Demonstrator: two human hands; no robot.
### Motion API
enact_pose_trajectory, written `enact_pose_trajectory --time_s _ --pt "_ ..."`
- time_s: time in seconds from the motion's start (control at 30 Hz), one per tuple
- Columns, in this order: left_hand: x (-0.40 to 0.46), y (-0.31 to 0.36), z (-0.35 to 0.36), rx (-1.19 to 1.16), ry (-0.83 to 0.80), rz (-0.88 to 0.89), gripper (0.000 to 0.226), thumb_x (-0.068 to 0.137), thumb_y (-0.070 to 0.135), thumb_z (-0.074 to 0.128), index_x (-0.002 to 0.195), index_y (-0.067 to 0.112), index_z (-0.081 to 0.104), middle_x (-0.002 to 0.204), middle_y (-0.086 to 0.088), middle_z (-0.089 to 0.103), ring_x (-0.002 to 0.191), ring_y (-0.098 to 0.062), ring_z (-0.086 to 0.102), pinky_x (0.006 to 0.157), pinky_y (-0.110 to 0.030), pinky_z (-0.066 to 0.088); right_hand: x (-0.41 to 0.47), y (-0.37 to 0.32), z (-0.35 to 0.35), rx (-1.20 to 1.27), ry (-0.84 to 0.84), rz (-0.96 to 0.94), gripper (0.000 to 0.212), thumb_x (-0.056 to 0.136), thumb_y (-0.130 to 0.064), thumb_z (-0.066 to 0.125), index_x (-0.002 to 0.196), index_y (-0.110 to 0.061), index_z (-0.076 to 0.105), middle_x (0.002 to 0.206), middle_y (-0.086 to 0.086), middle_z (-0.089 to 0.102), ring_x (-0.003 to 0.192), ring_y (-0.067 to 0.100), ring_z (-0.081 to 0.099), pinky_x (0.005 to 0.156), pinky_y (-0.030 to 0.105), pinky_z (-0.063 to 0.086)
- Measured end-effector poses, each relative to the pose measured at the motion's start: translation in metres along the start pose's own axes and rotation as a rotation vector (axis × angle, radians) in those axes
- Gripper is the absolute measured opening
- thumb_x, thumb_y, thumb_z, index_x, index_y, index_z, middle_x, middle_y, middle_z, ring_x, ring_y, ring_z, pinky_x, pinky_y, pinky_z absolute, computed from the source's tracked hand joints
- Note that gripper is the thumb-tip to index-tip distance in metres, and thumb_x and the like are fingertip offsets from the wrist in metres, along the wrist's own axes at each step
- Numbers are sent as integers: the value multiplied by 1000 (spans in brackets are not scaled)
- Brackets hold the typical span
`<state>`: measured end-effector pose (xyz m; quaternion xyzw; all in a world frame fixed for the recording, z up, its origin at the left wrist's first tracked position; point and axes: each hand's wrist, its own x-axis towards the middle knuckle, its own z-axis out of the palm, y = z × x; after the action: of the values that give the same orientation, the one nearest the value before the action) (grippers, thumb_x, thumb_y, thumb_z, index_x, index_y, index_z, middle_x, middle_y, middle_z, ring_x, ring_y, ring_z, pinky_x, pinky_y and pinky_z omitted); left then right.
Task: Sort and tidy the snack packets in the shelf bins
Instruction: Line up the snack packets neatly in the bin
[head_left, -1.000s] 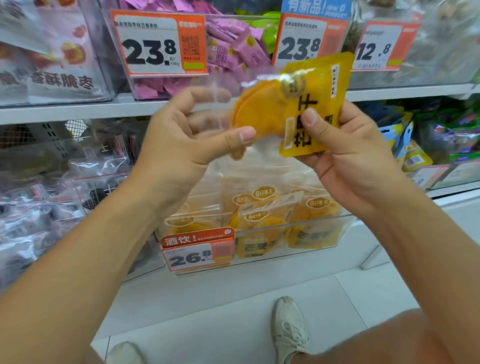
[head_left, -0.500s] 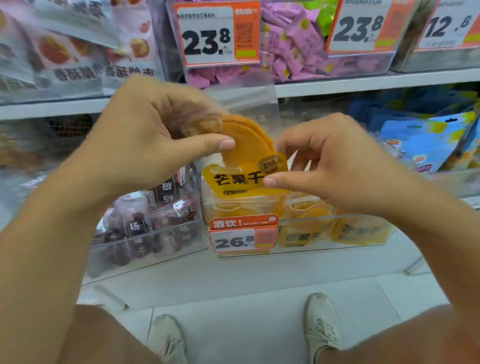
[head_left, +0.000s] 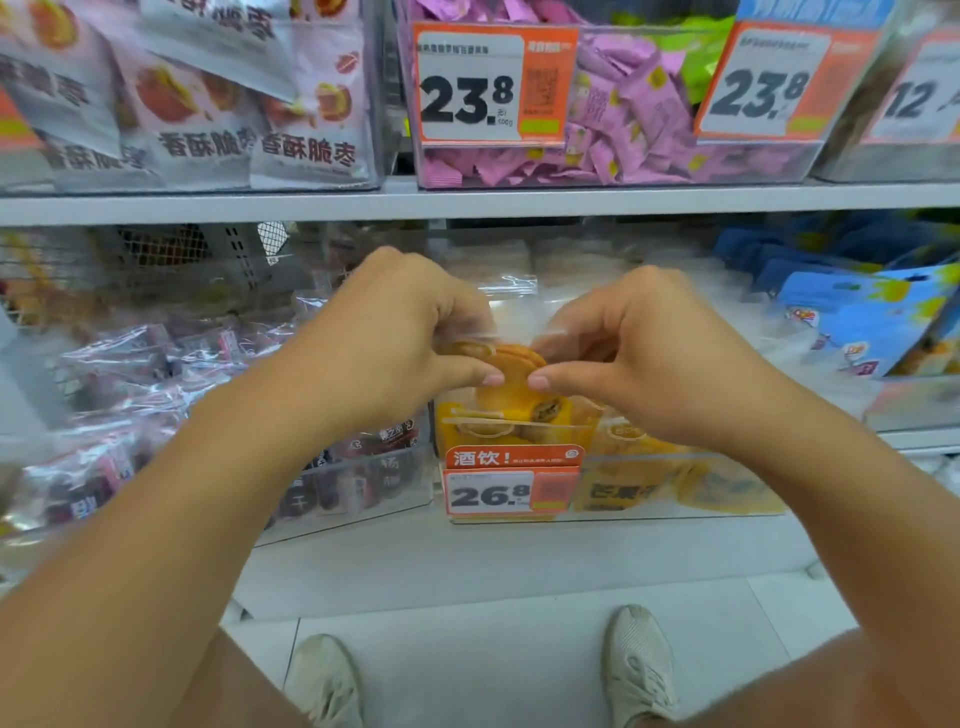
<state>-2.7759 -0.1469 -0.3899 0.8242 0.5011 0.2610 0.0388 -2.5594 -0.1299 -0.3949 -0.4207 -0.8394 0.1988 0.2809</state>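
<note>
A pale upper shelf board (head_left: 519, 200) runs across the scene. On it stand clear bins: at far left one (head_left: 382, 104) with white and pink jujube packets, to its right one (head_left: 587, 176) with small pink sachets and a 23.8 price card. On the lower shelf (head_left: 519, 551) stand a clear bin (head_left: 363, 499) of dark packets at left, a clear bin (head_left: 675, 506) of yellow mango packets with a 26.8 card in the middle, and blue bags (head_left: 857, 322) at right. Below lies a light tiled floor (head_left: 467, 665).

2 hands (head_left: 395, 338), 2 shoes (head_left: 636, 665), 4 price tags (head_left: 493, 83), 1 held mango packet (head_left: 511, 384).
</note>
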Motion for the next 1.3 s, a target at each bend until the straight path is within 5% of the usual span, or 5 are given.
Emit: enact_pose_trajectory --time_s 0.13,0.67,1.0,1.13,1.3 --pt "1 -6 13 10 -51 -79 27 77 42 83 75 17 73 65 -1 68 69 -19 63 66 -38 52 11 -3 7 -183 -39 39 10 77 -29 86 83 -23 80 69 -4 73 66 7 66 68 34 57" --pt "-13 -34 15 -260 -233 -276 44 75 40 81 114 47 62 72 6 66 53 -3 60 46 -13 44 3 14 13 169 -71 190 10 81 -8 80 77 -9 72 78 11 71 65 22 73 63 39 63" --pt "-13 -34 19 -330 -249 -299 52 72 25 87 112 42 58 70 7 66 63 -15 70 44 -12 43 15 -4 13 -224 -262 205 15 76 -27 86 69 -24 72 62 -11 65 58 -2 60 52 14 42" --pt "-12 -37 21 -315 -232 -285 52 73 24 88 110 42 57 68 7 66 55 -10 64 45 -13 43 21 -30 13 -410 -165 24 14 78 -40 82 84 -31 74 80 -11 68 77 8 64 70 29 52" --pt "-10 -42 22 -379 -246 -289 51 71 18 88 109 35 58 71 0 68 56 -11 66 54 -23 50 33 -29 23 -503 -299 77 37 80 -24 82 59 -19 53 63 -5 52 64 13 53 51 25 32"
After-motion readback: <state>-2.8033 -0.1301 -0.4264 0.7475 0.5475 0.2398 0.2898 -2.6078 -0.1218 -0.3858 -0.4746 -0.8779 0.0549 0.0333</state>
